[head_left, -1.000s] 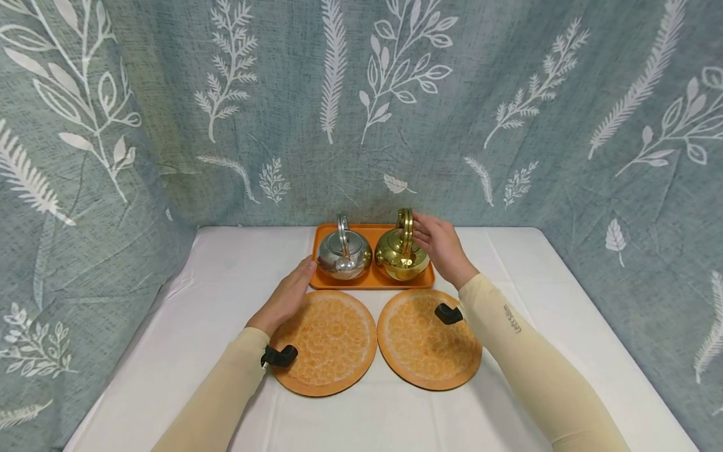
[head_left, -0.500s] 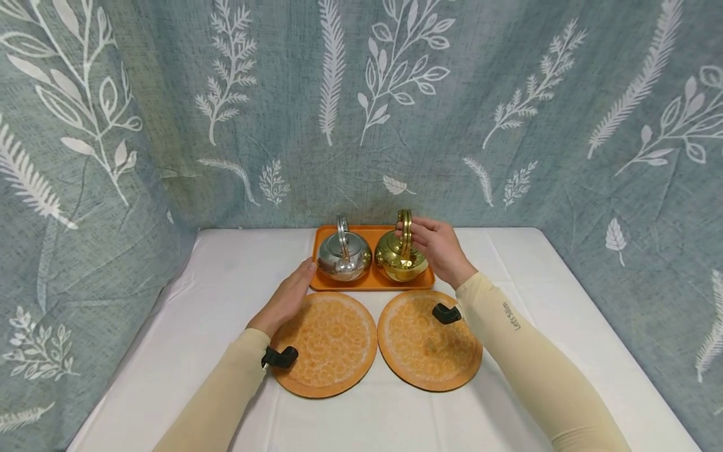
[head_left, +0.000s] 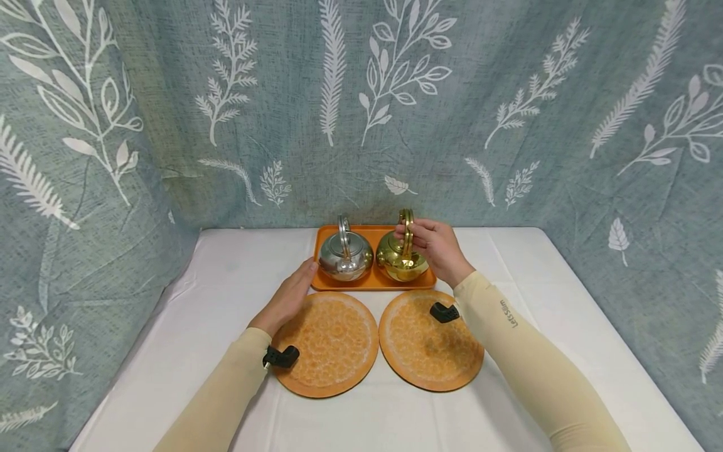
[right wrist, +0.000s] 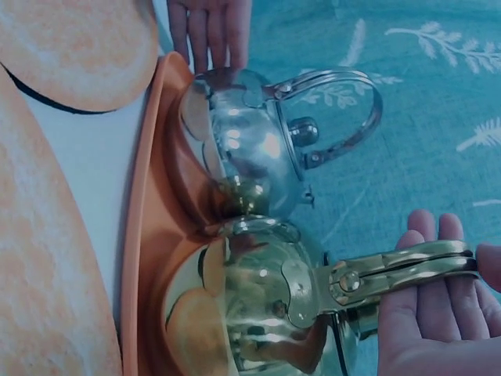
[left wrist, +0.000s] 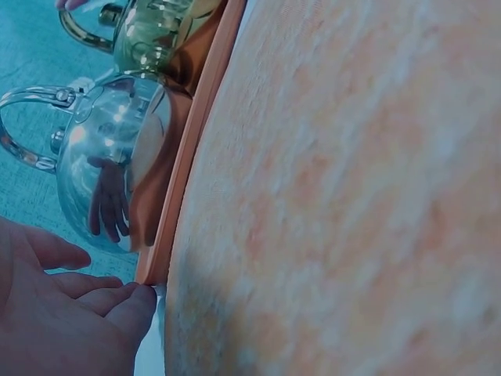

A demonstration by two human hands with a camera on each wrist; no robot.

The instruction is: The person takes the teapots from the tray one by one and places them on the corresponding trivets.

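Observation:
A gold kettle point(head_left: 402, 260) and a silver kettle point(head_left: 346, 258) stand upright side by side on an orange tray point(head_left: 373, 287). My right hand point(head_left: 435, 248) holds the gold kettle by its raised handle point(right wrist: 403, 270); the fingers point(right wrist: 442, 305) pass beneath the handle and the thumb lies at its top. At the tray's left end is my left hand point(head_left: 290, 295), its fingers extended. In the left wrist view its fingertips point(left wrist: 141, 294) meet the tray's corner, close by the silver kettle point(left wrist: 109, 157), whose body mirrors the hand.
Two round, orange-patterned placemats point(head_left: 327, 345) point(head_left: 432, 345) lie before the tray on a white tablecloth point(head_left: 361, 420). The left forearm passes over the edge of one mat, the right forearm over the other. A blue-green curtain with white leaves point(head_left: 361, 125) hangs behind and at both sides.
My right hand has moved slightly left from beside the gold kettle's handle, and its fingers now go through and around it. The left hand and both kettles have stayed in place.

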